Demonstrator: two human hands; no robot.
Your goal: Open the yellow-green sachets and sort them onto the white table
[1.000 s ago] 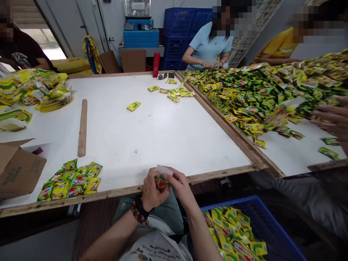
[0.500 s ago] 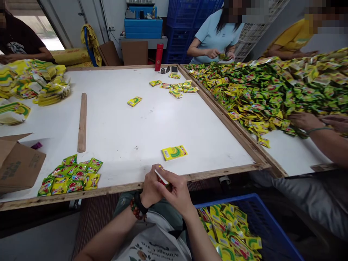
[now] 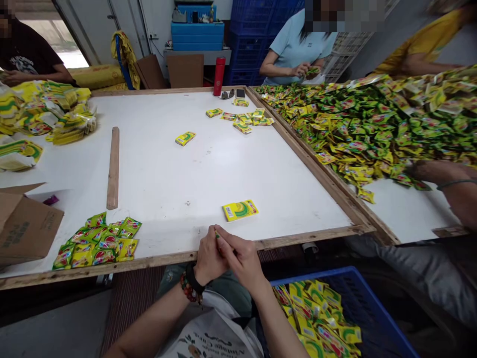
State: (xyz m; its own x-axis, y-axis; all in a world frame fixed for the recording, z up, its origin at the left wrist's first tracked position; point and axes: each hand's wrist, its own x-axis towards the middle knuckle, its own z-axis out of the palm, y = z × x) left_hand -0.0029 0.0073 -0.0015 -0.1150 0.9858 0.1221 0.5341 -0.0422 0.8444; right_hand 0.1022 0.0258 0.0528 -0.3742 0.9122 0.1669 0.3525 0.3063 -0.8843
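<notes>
- Around a white worktop [image 3: 167, 179] with a wooden frame stand three other people: one in a dark shirt [image 3: 32, 57], one in a pale blue shirt [image 3: 298, 44] and one in a yellow shirt [image 3: 421, 44].
- On a second worktop [image 3: 413, 211], a heap of yellow-green foil sachets [image 3: 372, 124], too many to count, looks like the bulk of the stock; what is done seems small beside it.
- Below the near edge, a blue plastic crate [image 3: 313, 276] holds a few dozen sachets, roughly counted.
- At the left end lies a mound of yellow packs [image 3: 48, 112], beside one cardboard box [image 3: 26, 223].
- Near the front, a loose batch of about fifteen sachets [image 3: 97, 243] lies flat.
- At the far end lie about seven small yellow packets [image 3: 242, 119], with one more [image 3: 185, 138] apart; a single larger yellow packet [image 3: 240, 210] rests near the hands.
- A co-worker's hand [image 3: 428, 171] rests at the edge of the heap.
- Both hands are closed: the left hand [image 3: 210, 261] and right hand [image 3: 242, 261] pinch one foil sachet [image 3: 217, 233] between them, mostly hidden, just above the worktop's near edge.
</notes>
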